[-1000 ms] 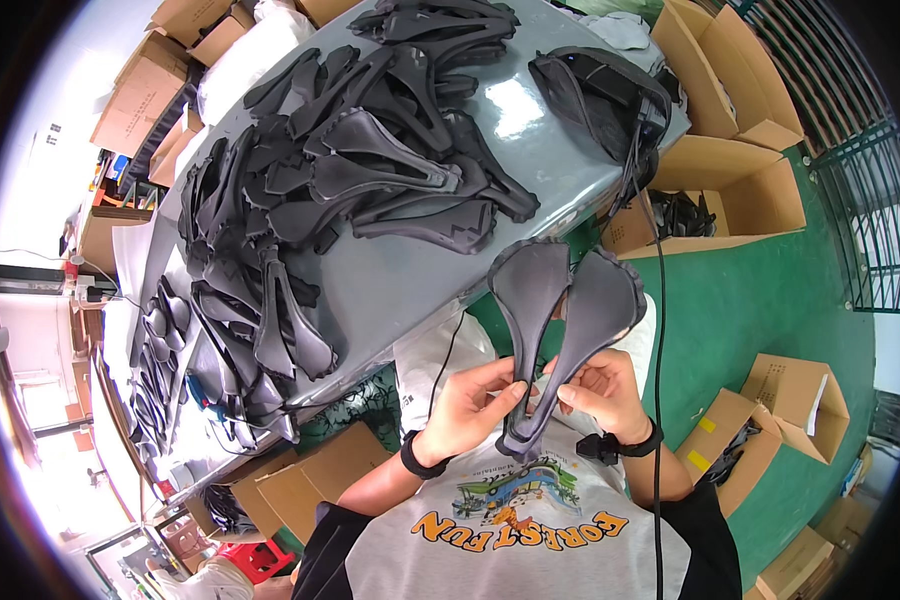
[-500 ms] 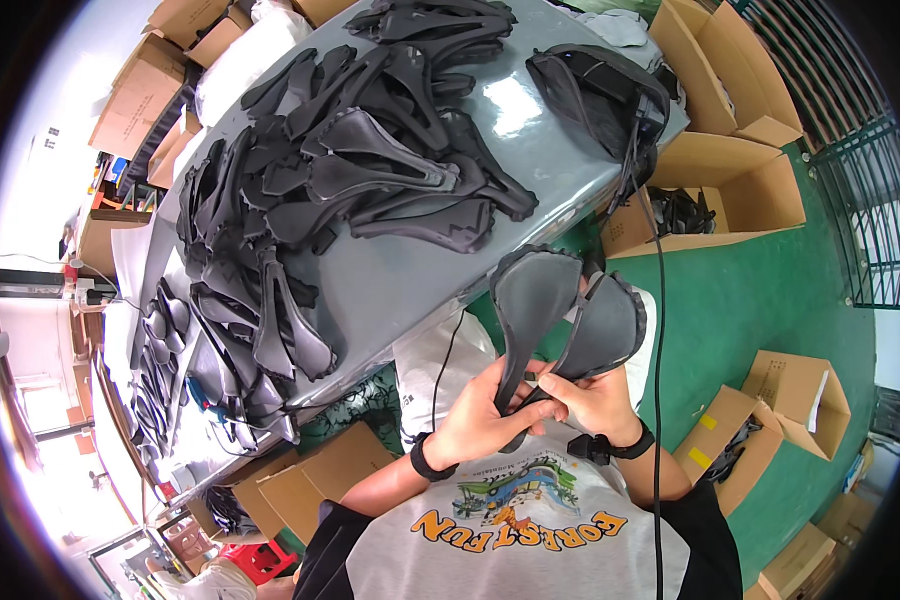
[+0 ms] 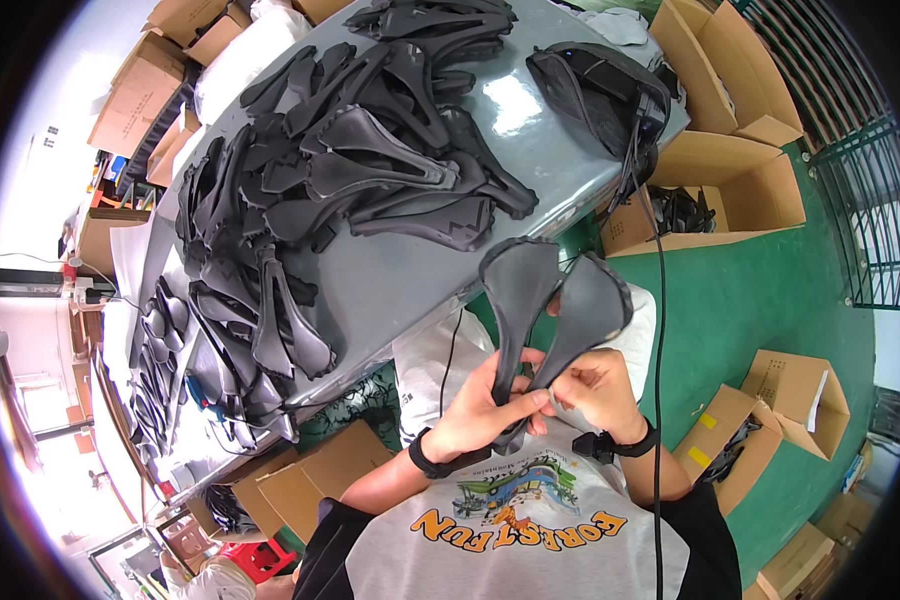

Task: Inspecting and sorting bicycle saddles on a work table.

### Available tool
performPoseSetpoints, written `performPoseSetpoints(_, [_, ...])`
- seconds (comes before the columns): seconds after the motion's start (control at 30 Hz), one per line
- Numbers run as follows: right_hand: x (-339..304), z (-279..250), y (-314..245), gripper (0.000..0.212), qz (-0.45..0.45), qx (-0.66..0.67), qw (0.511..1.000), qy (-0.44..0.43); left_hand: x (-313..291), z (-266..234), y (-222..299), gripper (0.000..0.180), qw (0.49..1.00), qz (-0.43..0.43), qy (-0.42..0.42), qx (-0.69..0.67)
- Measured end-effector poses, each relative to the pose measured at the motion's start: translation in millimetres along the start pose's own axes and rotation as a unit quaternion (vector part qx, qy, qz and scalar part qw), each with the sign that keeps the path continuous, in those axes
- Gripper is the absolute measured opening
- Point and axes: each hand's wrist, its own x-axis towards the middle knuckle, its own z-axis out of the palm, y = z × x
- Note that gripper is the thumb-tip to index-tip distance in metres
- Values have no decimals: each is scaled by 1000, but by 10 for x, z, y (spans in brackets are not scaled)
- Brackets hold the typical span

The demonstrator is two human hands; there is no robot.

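Note:
A black bicycle saddle (image 3: 592,308) with a long split down its middle is held up in front of my body, its wide end pointing away from me. My left hand (image 3: 482,408) is closed around its narrow nose, thumb lying across the front. At the right edge of the nose, the fingers of my right hand (image 3: 602,392) are curled and pinched together. Whether a small scrap is also between those fingertips is too small to tell. Beyond my hands, a heap of similar black saddles (image 3: 380,160) covers much of the grey table (image 3: 370,290).
A black bag (image 3: 595,100) rests at the table's far right corner. Open cardboard boxes (image 3: 735,185) with black parts stand on the green floor to the right, more (image 3: 320,475) below the table. A black cable (image 3: 659,330) hangs down past my right wrist.
The saddle has turned a little and shifted slightly left. My right hand has moved from lying over the nose to a pinch at its right edge. My left hand keeps its hold.

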Motion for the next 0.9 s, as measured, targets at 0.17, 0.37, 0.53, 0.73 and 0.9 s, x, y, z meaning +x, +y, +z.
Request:
performPoseSetpoints(0.17, [28,180,-150,16,31,39,999,5,24,-41,-69,42,994,51,98,-26])
performPoseSetpoints(0.37, [15,151,95,32,113,26,991,-68,96,15,-114,42,969,146,192,-43])
performPoseSetpoints(0.53, [7,280,169,44,119,105,981,-115,113,81,-108,47,962,167,199,-88])
performPoseSetpoints(0.73, [4,395,172,29,133,44,981,-135,113,110,-202,51,962,171,184,-102])
performPoseSetpoints(0.9, [0,430,173,21,82,-1,991,-106,91,85,-167,56,961,192,164,-112])
